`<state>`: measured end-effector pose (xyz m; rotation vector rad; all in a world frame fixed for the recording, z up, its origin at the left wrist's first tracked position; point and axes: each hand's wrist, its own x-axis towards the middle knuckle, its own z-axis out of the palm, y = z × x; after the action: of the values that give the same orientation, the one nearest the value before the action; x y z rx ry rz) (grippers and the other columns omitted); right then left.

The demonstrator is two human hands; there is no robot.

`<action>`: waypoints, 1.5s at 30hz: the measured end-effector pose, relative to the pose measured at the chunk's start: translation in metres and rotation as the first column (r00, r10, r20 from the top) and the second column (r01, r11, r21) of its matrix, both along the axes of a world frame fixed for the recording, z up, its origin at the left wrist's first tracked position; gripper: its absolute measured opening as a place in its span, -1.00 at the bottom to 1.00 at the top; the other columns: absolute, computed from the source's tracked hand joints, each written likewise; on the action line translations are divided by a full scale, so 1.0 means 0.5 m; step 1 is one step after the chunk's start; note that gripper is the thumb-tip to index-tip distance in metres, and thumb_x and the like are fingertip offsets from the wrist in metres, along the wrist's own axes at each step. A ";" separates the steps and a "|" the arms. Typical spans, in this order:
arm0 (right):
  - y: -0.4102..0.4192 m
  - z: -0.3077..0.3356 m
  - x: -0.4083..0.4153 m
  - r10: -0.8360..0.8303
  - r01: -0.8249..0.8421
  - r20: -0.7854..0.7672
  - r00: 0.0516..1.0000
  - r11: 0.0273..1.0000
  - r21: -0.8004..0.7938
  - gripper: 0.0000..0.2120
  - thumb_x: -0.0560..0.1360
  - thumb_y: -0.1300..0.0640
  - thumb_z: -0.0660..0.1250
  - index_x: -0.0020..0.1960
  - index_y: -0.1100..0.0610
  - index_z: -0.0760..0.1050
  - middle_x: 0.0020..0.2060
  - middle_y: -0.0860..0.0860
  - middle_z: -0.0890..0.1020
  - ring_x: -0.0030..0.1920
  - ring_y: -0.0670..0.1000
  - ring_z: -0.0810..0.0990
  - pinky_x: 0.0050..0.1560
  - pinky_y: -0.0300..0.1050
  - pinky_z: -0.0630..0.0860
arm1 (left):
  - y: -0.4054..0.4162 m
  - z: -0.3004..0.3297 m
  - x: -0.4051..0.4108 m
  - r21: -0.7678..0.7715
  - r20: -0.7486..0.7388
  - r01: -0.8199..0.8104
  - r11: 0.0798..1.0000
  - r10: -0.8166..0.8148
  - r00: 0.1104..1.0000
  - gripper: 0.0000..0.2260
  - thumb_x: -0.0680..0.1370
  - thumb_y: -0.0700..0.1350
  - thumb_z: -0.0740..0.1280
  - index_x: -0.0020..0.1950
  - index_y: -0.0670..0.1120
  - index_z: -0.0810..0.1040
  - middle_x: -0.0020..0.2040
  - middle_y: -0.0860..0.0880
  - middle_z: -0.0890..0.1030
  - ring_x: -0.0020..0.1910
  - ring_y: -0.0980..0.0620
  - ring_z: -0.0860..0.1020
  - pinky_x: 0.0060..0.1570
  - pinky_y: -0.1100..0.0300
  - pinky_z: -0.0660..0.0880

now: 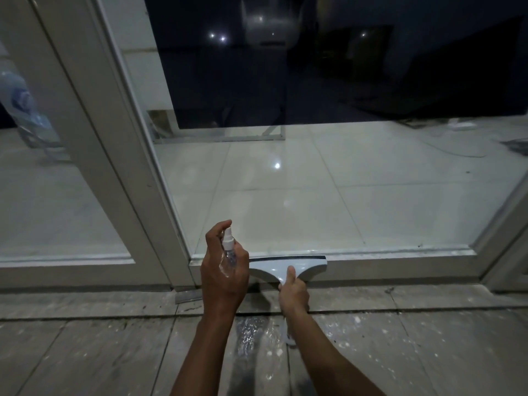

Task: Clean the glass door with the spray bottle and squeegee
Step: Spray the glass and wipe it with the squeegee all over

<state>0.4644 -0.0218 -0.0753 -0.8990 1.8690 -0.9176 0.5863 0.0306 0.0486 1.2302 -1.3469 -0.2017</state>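
The glass door (328, 167) fills the upper view inside a white frame (120, 167). My left hand (223, 270) grips a small clear spray bottle (228, 250) with a white nozzle, forefinger raised over the top, close to the door's lower left corner. My right hand (294, 295) holds the handle of a white squeegee (288, 265), thumb on top. Its black blade edge lies along the bottom of the pane, against the lower frame rail (400, 261).
A second glass panel (57, 210) stands to the left of the white post. The floor (100, 352) under my arms is grey tile, speckled with white spots and wet in a patch near the door. Behind the glass lie glossy white tiles and a dark room.
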 end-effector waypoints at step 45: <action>0.110 0.056 -0.441 -0.109 0.082 -0.254 0.961 0.990 -0.112 -0.53 0.69 -0.10 0.06 0.25 0.24 0.53 0.23 0.27 0.59 0.24 0.26 0.54 0.11 -0.03 0.40 | -0.005 -0.016 -0.335 0.210 -0.116 0.338 0.917 -0.320 0.940 -0.74 0.63 -0.04 0.10 0.29 -0.01 0.40 -0.27 0.00 0.53 -0.30 0.11 0.53 -0.30 0.23 0.40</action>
<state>0.2439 0.0331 -0.0471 -1.0392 2.1202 -0.9990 0.4190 0.0281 0.0404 1.1603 -1.4861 -0.6537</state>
